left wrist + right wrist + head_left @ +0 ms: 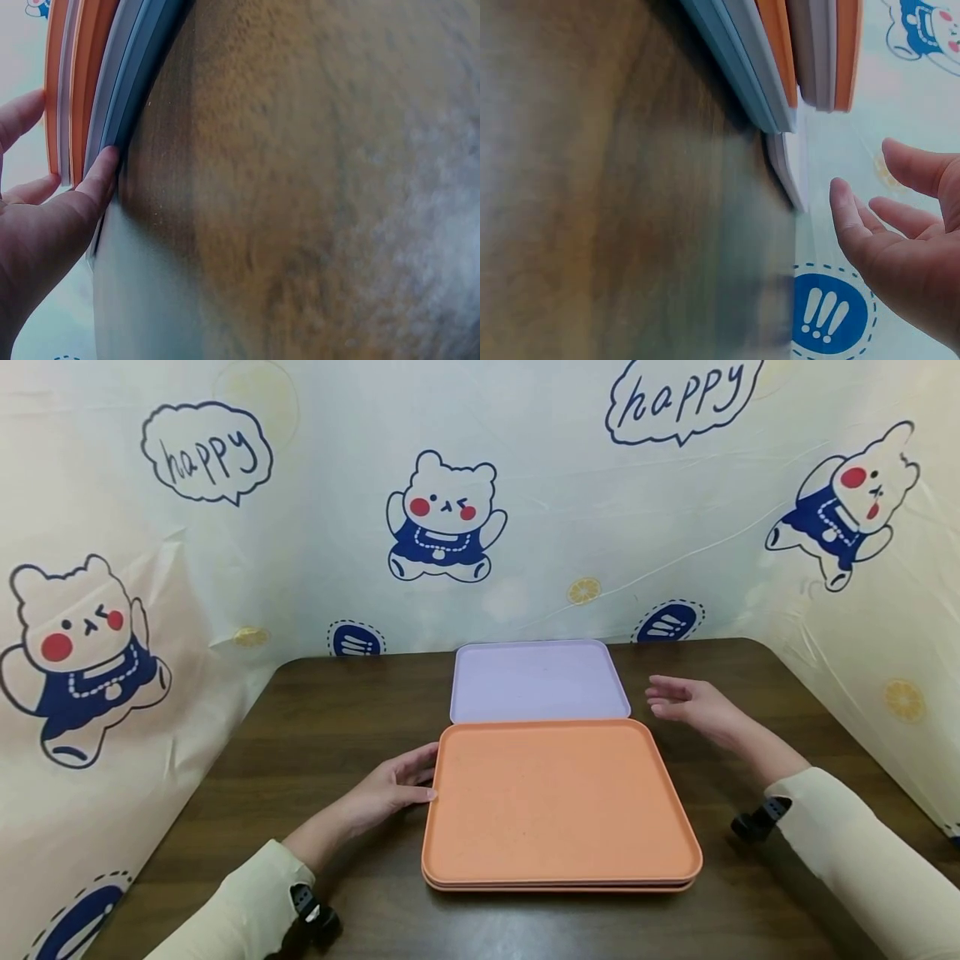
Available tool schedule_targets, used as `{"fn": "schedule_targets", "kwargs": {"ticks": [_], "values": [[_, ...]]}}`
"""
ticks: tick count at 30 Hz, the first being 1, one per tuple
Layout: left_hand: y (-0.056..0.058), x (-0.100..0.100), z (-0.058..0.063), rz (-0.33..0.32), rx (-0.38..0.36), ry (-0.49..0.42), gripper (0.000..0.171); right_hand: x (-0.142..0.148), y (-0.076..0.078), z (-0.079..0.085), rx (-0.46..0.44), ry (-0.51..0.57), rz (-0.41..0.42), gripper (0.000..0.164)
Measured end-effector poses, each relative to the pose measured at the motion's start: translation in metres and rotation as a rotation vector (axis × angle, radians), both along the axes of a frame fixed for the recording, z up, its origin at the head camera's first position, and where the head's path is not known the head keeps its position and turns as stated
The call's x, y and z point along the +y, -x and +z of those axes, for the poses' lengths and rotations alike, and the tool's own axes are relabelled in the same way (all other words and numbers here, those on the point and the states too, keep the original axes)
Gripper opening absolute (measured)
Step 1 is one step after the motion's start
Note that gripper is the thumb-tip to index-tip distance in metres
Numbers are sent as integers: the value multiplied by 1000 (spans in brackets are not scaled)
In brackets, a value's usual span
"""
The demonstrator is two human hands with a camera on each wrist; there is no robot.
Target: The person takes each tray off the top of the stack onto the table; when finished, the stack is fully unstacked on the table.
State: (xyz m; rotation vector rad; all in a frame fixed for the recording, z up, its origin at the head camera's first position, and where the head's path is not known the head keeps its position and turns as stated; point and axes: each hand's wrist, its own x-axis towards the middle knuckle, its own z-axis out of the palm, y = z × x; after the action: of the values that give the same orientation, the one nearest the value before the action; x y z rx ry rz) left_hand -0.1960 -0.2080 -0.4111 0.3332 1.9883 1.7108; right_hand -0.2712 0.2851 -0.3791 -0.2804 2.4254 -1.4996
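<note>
A stack of trays stands on the table, topped by an orange tray (555, 802). Its side, in the left wrist view, shows orange, pale lilac and blue rims, with the blue tray (146, 67) lowest. My left hand (393, 789) is at the stack's left side, fingertips against the rims, thumb toward me. Behind the stack lies a lavender tray (540, 681), its near edge hidden by the orange one. My right hand (693, 702) hovers right of the lavender tray, fingers loosely extended and holding nothing; the right wrist view shows it apart from the stack.
The dark wooden table (322, 718) extends around the trays. A printed cloth (540, 527) with cartoon bears hangs along the back and both sides. Dark wrist devices sit at both cuffs, the right device (761, 820) close over the table.
</note>
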Motion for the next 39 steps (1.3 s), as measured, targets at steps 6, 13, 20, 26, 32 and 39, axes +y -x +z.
{"fn": "schedule_targets", "kwargs": {"ticks": [6, 13, 20, 26, 32, 39], "values": [[1, 1, 0, -11, 5, 4, 77, 5, -22, 2, 15, 28, 11, 69], [1, 0, -1, -4, 0, 11, 78, 8, -44, 1, 9, 32, 8, 65], [0, 0, -1, -1, -3, 14, 78, 8, -61, -4, -6, 66, 3, 66], [-2, 0, -2, -2, -8, 9, 79, 6, -75, -4, -10, 64, 8, 66], [-1, 0, -1, 1, -11, 8, 78, 3, -85, -8, -18, 77, 8, 65], [0, 1, 0, -16, 3, 10, 77, -2, -94, -12, -38, 109, 15, 70]]}}
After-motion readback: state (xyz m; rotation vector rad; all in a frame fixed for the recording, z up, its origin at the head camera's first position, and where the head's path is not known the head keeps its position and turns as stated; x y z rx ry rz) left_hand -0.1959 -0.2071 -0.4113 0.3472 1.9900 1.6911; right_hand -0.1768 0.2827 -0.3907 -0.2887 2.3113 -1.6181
